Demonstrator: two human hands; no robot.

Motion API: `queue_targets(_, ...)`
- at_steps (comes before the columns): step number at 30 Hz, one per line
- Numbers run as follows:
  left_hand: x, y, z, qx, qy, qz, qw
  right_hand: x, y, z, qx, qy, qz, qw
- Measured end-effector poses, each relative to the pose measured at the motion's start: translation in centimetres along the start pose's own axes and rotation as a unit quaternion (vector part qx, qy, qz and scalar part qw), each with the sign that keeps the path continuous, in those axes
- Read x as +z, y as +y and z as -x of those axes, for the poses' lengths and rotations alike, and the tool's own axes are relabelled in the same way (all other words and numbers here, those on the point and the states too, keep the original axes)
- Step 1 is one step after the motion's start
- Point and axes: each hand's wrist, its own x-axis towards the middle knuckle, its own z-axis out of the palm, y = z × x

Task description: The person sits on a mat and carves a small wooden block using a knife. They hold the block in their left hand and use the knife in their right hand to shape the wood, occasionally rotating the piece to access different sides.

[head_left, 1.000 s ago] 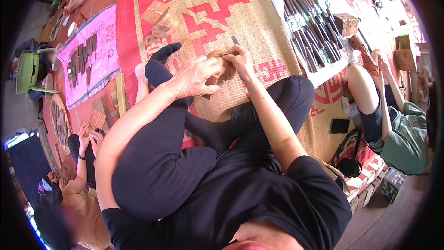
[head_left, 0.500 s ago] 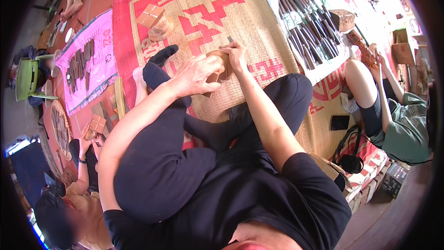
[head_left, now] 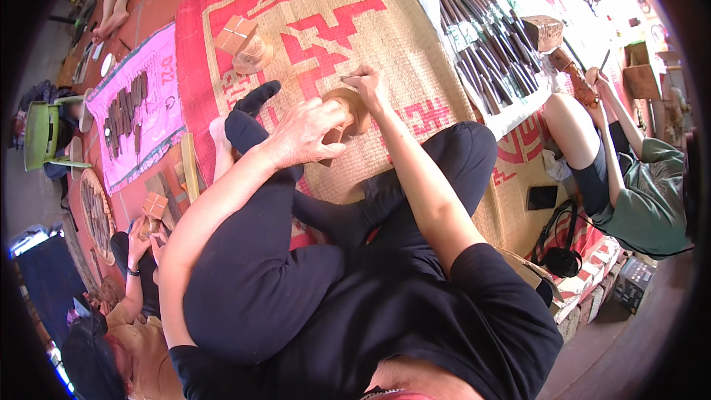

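My left hand (head_left: 307, 131) is wrapped round a light brown wooden piece (head_left: 357, 112) with a rounded upper part and a blocky lower end. It is held above the mat, between my knees. At the piece's far right side, my right hand (head_left: 369, 90) is closed in a pinch. A thin tip pokes out from its fingers, too small to name. On the mat beyond my left foot lies a similar wooden piece, with a square block (head_left: 235, 35) and a rounded part (head_left: 254, 55).
A red and straw-coloured woven mat (head_left: 415, 52) lies beneath me. Several dark-handled tools (head_left: 492, 48) rest on a white cloth, beside a wooden block (head_left: 543, 32). More tools (head_left: 127, 112) lie on a pink cloth (head_left: 159, 96). Co-workers sit at left and right, near a phone (head_left: 543, 197).
My right hand has turned and drawn slightly left, and the dark tip that stuck out beyond its fingers now points left. More of the wooden piece's rounded part shows between my hands.
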Motion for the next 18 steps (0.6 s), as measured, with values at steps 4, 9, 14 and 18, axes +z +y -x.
queue_targets(4,0.2,-0.3,0.2,-0.004,-0.007,0.005,1.000,1.7,-2.0,3.2,-0.014,-0.050,-0.064,0.997)
queue_targets(9,-0.1,0.4,-0.7,0.004,-0.005,0.015,1.000,0.4,0.0,-0.6,-0.007,0.017,0.053,0.998)
queue_targets(14,-0.5,-0.3,-0.2,-0.047,-0.048,0.017,0.998,2.2,-0.8,2.7,-0.090,-0.016,-0.042,0.995)
queue_targets(18,-0.5,-0.2,-0.9,-0.005,-0.044,-0.002,0.999,1.5,3.3,-0.4,-0.004,0.016,-0.018,1.000)
